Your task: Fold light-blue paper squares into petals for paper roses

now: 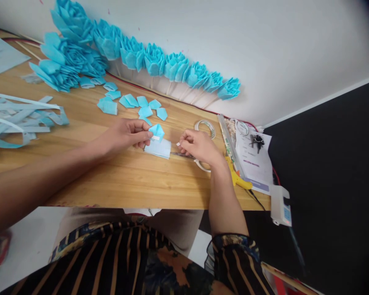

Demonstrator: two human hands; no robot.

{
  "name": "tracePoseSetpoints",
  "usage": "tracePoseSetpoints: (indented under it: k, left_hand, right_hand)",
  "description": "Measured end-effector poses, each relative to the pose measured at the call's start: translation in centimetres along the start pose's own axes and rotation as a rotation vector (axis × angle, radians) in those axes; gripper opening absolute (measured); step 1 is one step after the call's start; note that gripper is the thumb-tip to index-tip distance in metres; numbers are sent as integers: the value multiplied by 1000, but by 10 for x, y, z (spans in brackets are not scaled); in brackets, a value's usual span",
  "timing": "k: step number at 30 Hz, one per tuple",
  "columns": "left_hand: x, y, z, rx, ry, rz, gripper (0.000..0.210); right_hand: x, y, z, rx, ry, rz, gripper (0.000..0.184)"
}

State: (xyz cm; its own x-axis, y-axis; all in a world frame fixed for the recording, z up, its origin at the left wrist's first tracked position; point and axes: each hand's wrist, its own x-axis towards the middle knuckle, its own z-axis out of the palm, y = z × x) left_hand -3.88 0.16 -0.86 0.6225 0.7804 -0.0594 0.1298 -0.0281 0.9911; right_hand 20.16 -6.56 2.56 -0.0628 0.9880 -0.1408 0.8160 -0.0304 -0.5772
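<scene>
My left hand [123, 137] pinches a folded blue petal [157, 130] between thumb and fingertips. A short white strip [155, 138] lies across the petal's lower edge. To the right, my right hand [201, 146] is closed in a pinch on a small white piece [178, 144], apart from the petal; it looks like tape or backing, but I cannot tell which. Beneath the petal, a pale blue stack of cut sheets [160, 149] rests on the wooden table [126, 184]. Several folded blue petals [145, 112] are scattered just beyond my left hand.
Blue flowers on sticks [176, 67] lean along the wall, with more heaped [64, 61] at left. Pale strips [24, 119] lie tangled at left. Around my right hand are a tape roll [213, 132], a yellow glue gun [242, 181], papers [260, 162] and keys [258, 141].
</scene>
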Motion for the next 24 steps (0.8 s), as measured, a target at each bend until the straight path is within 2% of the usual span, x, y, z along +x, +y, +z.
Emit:
tracePoseSetpoints:
  k: [2, 6, 9, 11, 15, 19, 24]
  left_hand:
    - [0, 1, 0, 8, -6, -5, 24]
    - [0, 1, 0, 40, -10, -11, 21]
    - [0, 0, 1, 38, -18, -29, 21]
    - [0, 0, 1, 26, -24, -31, 21]
    - [-2, 3, 4, 1, -33, -45, 20]
    - [-2, 7, 7, -33, -24, -77, 18]
    - [-3, 6, 8, -56, -45, -53, 18]
  right_hand:
    - [2, 2, 1, 61, 81, -30, 9]
    - [0, -8, 4, 94, 322, -160, 16]
    - [-5, -21, 12, 35, 491, -221, 17]
    - [-9, -28, 18, -53, 557, -288, 19]
    - [-10, -33, 29, -208, 559, -424, 21]
    - [-9, -30, 32, -330, 545, -443, 21]
    - [-8, -27, 34, -383, 522, -506, 22]
